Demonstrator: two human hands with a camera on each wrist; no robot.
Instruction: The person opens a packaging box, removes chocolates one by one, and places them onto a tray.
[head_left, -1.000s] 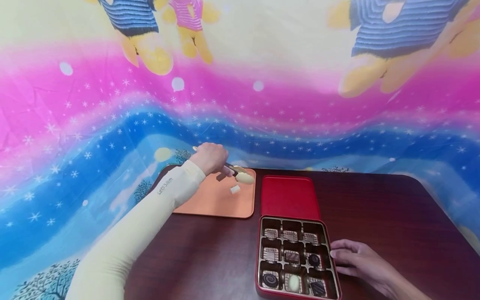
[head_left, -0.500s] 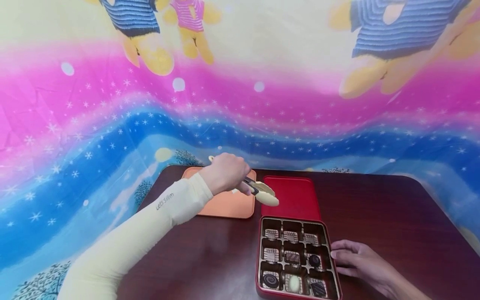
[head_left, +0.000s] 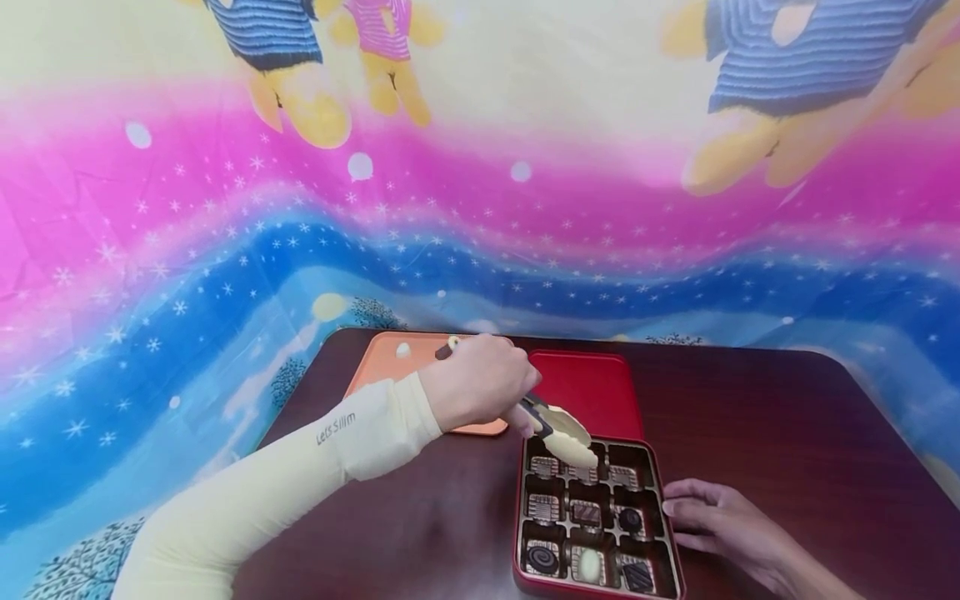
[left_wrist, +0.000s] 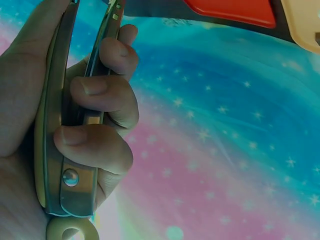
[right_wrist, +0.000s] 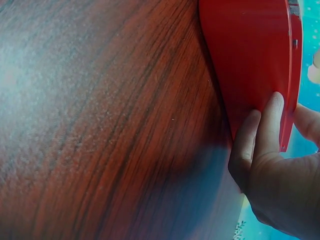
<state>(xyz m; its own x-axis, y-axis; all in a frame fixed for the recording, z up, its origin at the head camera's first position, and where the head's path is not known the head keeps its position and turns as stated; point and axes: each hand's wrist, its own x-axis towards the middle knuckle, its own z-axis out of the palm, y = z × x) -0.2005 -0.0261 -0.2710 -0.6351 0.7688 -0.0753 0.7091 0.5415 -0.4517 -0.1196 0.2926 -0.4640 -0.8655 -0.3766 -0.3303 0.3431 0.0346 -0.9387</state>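
Your left hand (head_left: pixel 480 379) is wrapped around the tongs (head_left: pixel 573 450), just off the far-left corner of the box (right_wrist: pixel 250 55); their long axis slants from there rightward over its far row, nearer this hand. I can't tell whether they pinch anything. Your right hand (head_left: pixel 735 533), fingers nearly straight, touches the box's right side. 5 chocolates (head_left: pixel 542 558) sit in the box's 2 nearer rows; the lid (head_left: pixel 588 387) lies beyond it, the tray (head_left: pixel 375 367) beyond and left.

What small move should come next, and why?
Probably lower the tongs slightly toward the red box: the left hand holds them above its far row, and the right hand rests against the box's side. Whether the tongs grip anything isn't clear.
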